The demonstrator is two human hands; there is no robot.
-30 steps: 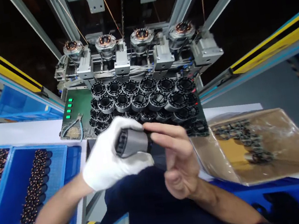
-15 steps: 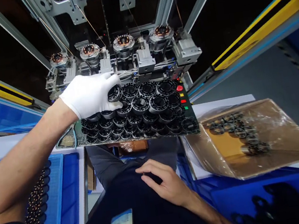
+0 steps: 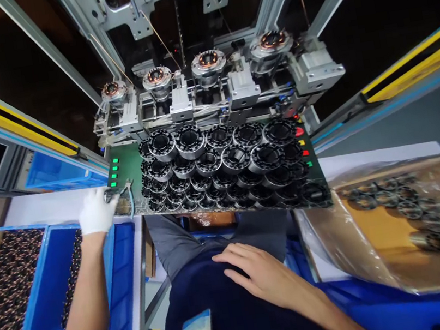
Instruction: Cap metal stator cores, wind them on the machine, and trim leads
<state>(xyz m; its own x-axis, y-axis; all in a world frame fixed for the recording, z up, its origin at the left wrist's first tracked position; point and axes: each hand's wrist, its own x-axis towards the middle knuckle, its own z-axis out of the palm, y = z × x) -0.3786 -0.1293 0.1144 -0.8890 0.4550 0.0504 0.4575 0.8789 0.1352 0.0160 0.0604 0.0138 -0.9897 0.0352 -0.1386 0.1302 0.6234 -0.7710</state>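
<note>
Head: left hand [image 3: 97,212] by panel [image 3: 131,163] edge, grip unclear; right hand [image 3: 255,274] empty, well apart.

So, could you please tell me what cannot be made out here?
In the head view:
White-gloved left hand: blur hides whether it touches the blue-handled pliers.
Stacked black-and-silver rings: upper ones hide lower ones.
Brown cardboard box: cut off by the right edge.
Blue plastic crate: contents partly behind left forearm.
</note>
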